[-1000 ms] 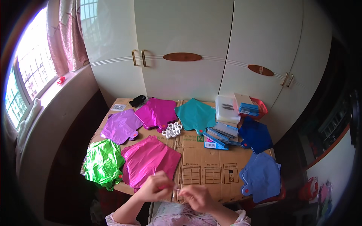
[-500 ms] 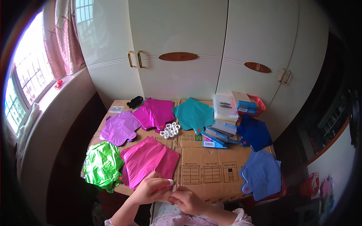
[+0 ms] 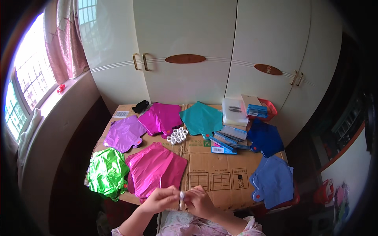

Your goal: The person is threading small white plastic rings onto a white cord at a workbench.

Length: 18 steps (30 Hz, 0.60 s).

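Observation:
Over the table's front edge my two hands meet around a small white ribbon roll point(image 3: 182, 195). My left hand point(image 3: 161, 198) is closed, its fingertips pinching the roll from the left. My right hand point(image 3: 200, 202) has its fingers curled against the roll's other side. Any loose ribbon end is too small to make out. Just beyond my left hand lies a pink foil balloon point(image 3: 156, 169), flat and uninflated. Farther back sits a cluster of several similar white ribbon rolls point(image 3: 178, 136).
Flat foil balloons surround the cardboard point(image 3: 220, 196): green point(image 3: 107, 173), lilac point(image 3: 124, 133), magenta point(image 3: 160, 117), teal point(image 3: 201, 118), dark blue point(image 3: 265, 137), light blue point(image 3: 273, 183). Blue packets point(image 3: 230, 138), clear bags point(image 3: 235, 112) and a red basket point(image 3: 271, 110) stand back right, before a white cabinet point(image 3: 185, 31).
My left hand has lowered slightly and my right hand has risen, bringing them together. The white ribbon roll has come down between the fingers of both hands.

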{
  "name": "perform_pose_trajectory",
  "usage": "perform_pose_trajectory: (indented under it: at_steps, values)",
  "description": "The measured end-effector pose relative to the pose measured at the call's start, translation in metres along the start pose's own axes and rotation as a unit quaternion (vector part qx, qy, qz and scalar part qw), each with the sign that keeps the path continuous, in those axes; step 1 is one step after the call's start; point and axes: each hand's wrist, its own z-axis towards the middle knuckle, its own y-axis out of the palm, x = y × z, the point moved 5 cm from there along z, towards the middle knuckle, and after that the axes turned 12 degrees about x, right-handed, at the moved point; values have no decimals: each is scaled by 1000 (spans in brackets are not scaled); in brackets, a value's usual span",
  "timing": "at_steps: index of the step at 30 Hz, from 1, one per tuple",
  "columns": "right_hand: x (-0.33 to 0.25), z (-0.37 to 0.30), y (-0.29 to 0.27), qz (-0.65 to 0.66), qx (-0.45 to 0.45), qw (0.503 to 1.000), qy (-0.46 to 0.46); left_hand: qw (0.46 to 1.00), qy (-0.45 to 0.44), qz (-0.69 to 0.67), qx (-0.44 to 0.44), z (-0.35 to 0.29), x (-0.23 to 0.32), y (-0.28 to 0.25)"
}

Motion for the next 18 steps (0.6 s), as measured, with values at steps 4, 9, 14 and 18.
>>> perform_pose_trajectory:
  at_steps: [4, 9, 14, 18]
  values:
    - [-6, 2, -12, -71, 45, 996, -4, 992, 9, 4, 123, 14, -10, 5]
    - [-11, 19, -34, -125, 97, 986, -59, 971, 80, 183, 130, 15, -14, 10]
    - [9, 28, -35, -37, 61, 996, -54, 975, -2, 193, 112, 17, -23, 13]
    - [39, 19, -19, 191, 0, 966, 174, 993, -68, -24, 98, 19, -33, 16]
